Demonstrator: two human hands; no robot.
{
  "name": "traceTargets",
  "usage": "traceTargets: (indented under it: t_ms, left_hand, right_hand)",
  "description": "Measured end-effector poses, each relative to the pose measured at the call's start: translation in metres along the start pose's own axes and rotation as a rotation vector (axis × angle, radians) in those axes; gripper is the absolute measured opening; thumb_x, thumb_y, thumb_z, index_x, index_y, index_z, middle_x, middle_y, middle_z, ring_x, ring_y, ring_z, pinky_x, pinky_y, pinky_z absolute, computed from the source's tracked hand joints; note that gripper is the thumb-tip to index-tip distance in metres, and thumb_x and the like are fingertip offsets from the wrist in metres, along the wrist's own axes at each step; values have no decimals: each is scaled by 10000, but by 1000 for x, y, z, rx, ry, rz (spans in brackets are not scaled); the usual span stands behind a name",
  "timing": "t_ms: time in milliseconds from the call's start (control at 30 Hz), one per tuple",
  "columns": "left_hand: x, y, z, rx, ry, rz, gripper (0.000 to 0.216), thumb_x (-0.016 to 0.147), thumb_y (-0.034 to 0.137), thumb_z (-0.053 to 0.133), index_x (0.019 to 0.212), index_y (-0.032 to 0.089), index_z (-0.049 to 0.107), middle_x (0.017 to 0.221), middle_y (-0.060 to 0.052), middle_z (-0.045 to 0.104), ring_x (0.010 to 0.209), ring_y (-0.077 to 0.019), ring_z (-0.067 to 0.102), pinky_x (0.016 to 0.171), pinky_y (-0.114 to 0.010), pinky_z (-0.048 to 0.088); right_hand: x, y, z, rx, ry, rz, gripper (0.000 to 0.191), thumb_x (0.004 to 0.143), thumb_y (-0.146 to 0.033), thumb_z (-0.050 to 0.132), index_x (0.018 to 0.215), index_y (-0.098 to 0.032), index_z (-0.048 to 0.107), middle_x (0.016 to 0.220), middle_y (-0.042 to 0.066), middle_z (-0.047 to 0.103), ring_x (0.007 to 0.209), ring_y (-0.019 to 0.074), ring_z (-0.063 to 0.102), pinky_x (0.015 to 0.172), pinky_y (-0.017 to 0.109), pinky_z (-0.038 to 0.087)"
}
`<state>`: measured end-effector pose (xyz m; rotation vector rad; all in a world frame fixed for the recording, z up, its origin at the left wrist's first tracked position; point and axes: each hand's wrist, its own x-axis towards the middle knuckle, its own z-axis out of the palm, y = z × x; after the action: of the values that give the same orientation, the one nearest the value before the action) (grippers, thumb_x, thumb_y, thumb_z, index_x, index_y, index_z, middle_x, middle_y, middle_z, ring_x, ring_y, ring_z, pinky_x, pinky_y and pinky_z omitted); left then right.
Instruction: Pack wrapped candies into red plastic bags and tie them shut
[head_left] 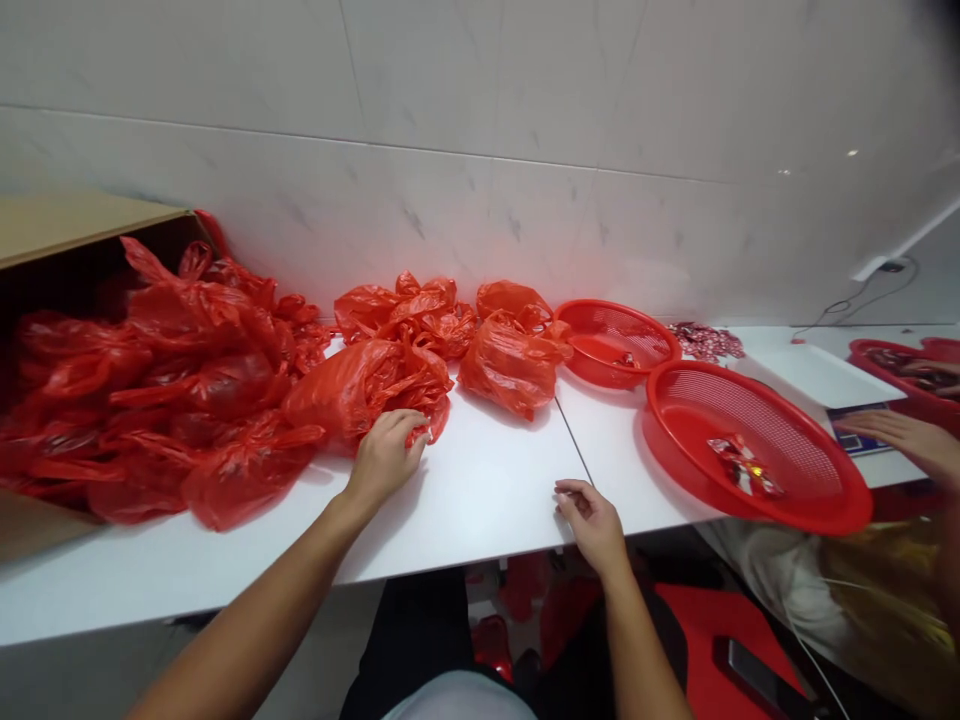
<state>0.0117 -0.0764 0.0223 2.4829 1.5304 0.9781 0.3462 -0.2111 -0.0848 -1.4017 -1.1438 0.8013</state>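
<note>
My left hand (386,455) reaches forward and its fingers close on the edge of a filled red plastic bag (352,390) lying on the white table (480,490). My right hand (592,520) rests at the table's front edge with fingers loosely curled and nothing visible in them. Several more tied red bags (510,360) lie just behind, toward the wall. A red mesh basket (757,450) with a few wrapped sweets (742,465) overhangs the table edge to the right of my right hand.
A cardboard box (67,230) at the left spills a heap of red bags (165,380). A second red basket (619,340) stands near the wall, loose sweets (705,340) beside it. Another person's hand (900,440) is at the right, near a red tray (907,370).
</note>
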Motion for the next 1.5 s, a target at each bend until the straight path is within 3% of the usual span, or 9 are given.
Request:
traceTargets:
  t_ms: [100,300,467,600,700,800,967,1200,1500]
  left_hand:
    - [17,-13,21,130,-166,-89,251,916,274,597,1113,201,734,1222,-139,732,1169,-325,647,1036,-450,506]
    - [26,-28,46,126,-176,-146,224,917,304,566,894,180,750,1023,-160,716,1045,-336,666,983,-466,505]
    - [21,-16,29,-111,-116,-82,348,980,468,533,930,209,761,1293,-102,660,1206,-265,639,1108,-390,481]
    - [19,-7,8,-534,-148,-104,415,928,583,640,846,197,770,1524,-125,550,1379,-336,544,1225,-494,385]
    - [20,-8,4,-630,-198,-117,465,890,650,672,859,201,787,1565,-135,525,1415,-362,508,1242,-535,356]
    - [19,-18,14,-497,-206,-127,489,892,673,645,824,209,783,1479,-140,596,1394,-366,522,1208,-536,399]
    - [6,-34,47,-254,-173,-174,394,952,531,549,880,192,737,1076,-118,708,1078,-305,663,1027,-460,521]
    - [-3,-32,63,-139,-190,-121,279,890,394,608,1065,200,705,1115,-117,677,1138,-333,605,1034,-463,485]
    - [2,-46,71,-42,-229,-97,364,931,449,541,1173,200,651,1226,-133,671,1200,-349,603,1054,-470,478]
  right_hand:
    - [-1,-1,0,-33,4,-24,331,940,-466,656,1088,-178,730,995,103,778,828,223,738,792,369,629]
    - [-2,-5,4,-156,25,-98,266,956,-402,632,1078,-192,740,993,90,760,860,224,725,805,360,600]
    - [-1,-12,5,-244,-11,-150,233,968,-366,609,1052,-194,741,1001,87,746,858,213,718,779,331,586]
    - [-1,-11,6,-263,-16,-149,245,971,-378,605,1057,-192,739,994,85,743,849,212,715,763,329,581]
    - [-1,-10,8,-276,-5,-145,249,972,-387,606,1052,-193,739,993,86,743,847,215,716,758,334,580]
    - [-1,-11,10,-289,-1,-154,241,973,-383,605,1043,-194,738,990,87,743,846,217,719,759,335,583]
    - [-2,-15,12,-302,12,-173,231,973,-372,601,1030,-197,740,970,82,737,834,216,718,764,339,593]
    - [-1,-18,14,-296,17,-169,229,972,-371,603,1015,-198,746,972,87,737,829,214,720,764,336,603]
    - [4,-25,15,-311,45,-189,190,941,-293,610,1001,-192,759,915,69,733,791,194,704,719,306,584]
